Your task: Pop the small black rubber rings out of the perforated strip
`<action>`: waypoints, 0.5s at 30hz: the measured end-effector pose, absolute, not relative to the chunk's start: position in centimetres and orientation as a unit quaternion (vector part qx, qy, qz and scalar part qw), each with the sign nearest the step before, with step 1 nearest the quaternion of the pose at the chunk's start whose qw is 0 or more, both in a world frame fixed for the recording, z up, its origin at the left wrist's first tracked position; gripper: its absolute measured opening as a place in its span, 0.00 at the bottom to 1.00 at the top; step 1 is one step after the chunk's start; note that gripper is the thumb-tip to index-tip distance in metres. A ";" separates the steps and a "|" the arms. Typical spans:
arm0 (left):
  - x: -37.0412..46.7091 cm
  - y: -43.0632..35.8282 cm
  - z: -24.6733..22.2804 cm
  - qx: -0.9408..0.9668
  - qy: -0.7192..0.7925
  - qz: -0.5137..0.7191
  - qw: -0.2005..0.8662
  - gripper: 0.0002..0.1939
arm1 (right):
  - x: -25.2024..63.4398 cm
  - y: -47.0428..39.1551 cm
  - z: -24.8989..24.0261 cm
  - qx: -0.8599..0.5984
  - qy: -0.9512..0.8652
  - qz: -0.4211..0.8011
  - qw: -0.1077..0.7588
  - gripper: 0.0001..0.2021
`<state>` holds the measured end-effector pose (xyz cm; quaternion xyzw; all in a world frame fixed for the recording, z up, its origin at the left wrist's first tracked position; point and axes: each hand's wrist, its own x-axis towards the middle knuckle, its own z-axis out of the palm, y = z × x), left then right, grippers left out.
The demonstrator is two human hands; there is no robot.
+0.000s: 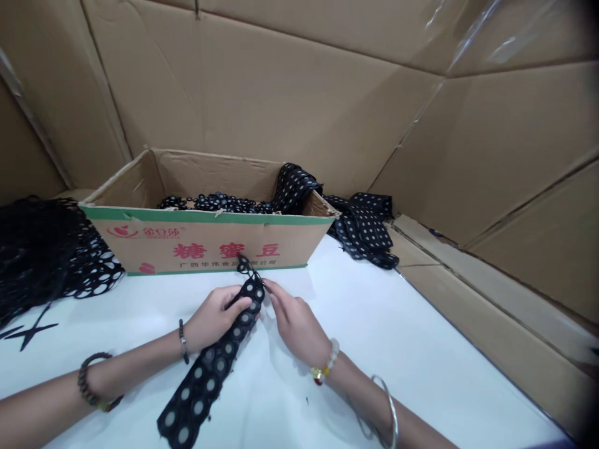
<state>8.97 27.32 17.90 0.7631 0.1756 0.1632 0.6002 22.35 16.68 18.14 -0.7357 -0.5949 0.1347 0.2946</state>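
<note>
A black strip with pale round dots (219, 365) slants across the table toward me, its far end thinning into loose black loops. My left hand (218, 318) is closed around the strip near that far end, thumb lying on top. At the strip's right edge, my right hand (292, 318) is closed in a pinch, thumb and index finger together by the thin black loops. Whatever lies between those fingertips is too small to make out. Just beyond both hands stands an open cardboard box (234, 240) with black ring-shaped pieces (219, 202) inside.
Dotted black strips (297, 187) hang over the box's right corner, and more dotted strips (362, 227) lie beside it. A heap of black netting with holes (51, 255) sits at the left. Cardboard walls (299, 81) enclose the back and right of the white table (421, 368).
</note>
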 end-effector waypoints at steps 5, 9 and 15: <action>9.2 27.7 18.2 0.704 0.217 0.126 0.665 0.15 | 23.5 16.7 18.9 -0.673 -0.603 0.217 0.371 0.17; 9.2 27.9 18.2 0.693 0.227 0.125 0.673 0.17 | 24.0 16.7 19.1 -0.644 -0.605 0.261 0.388 0.18; 9.3 27.8 18.1 0.685 0.216 0.136 0.683 0.17 | 24.1 16.8 19.1 -0.640 -0.594 0.263 0.409 0.18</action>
